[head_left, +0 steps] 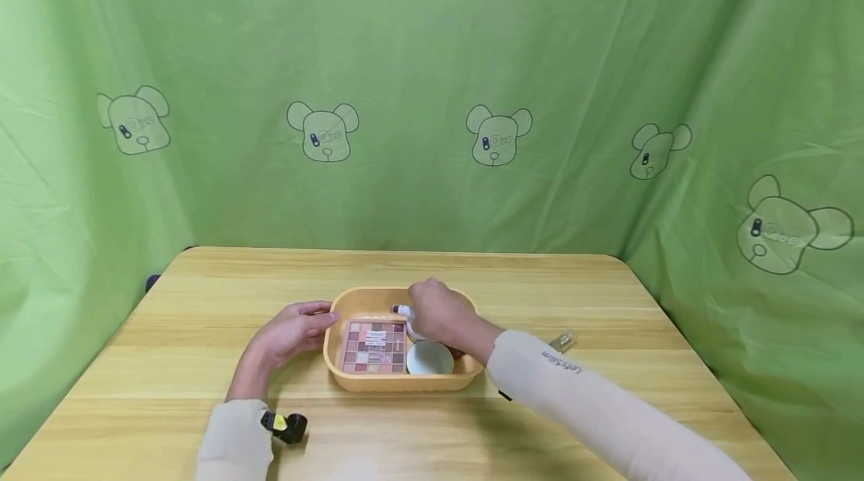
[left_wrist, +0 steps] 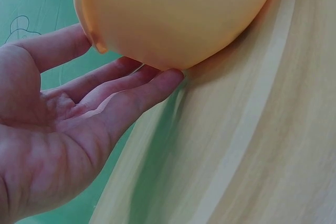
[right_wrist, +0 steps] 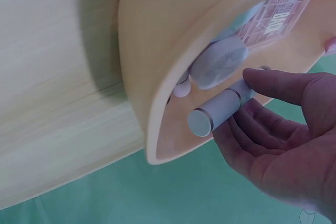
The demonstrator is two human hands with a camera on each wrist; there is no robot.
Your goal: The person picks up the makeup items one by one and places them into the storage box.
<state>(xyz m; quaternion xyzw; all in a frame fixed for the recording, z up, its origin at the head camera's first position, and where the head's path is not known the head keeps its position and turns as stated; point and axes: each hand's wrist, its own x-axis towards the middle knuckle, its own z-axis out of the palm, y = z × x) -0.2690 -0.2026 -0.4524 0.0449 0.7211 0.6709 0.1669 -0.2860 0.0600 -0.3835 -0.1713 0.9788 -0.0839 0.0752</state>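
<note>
An orange plastic basket (head_left: 398, 383) stands on the table. My left hand (head_left: 297, 331) touches its left end; in the left wrist view, extended fingers (left_wrist: 142, 90) meet the rim and lower wall. Over the basket's inside, my right hand (head_left: 442, 312) pinches a white lipstick tube (right_wrist: 218, 111) with metallic bands between thumb and fingers. A pink-toned eyeshadow palette (head_left: 374, 347) lies flat in the basket's left part. To its right is a round pale compact (head_left: 430, 358). The right wrist view also shows a round white case (right_wrist: 219, 62) near the tube.
A small clear item with a metallic-looking part (head_left: 562, 342) lies on the wooden table (head_left: 574, 278), right of the basket and partly behind the right sleeve. A green curtain (head_left: 405, 196) with bear-head drawings surrounds the table's back and sides.
</note>
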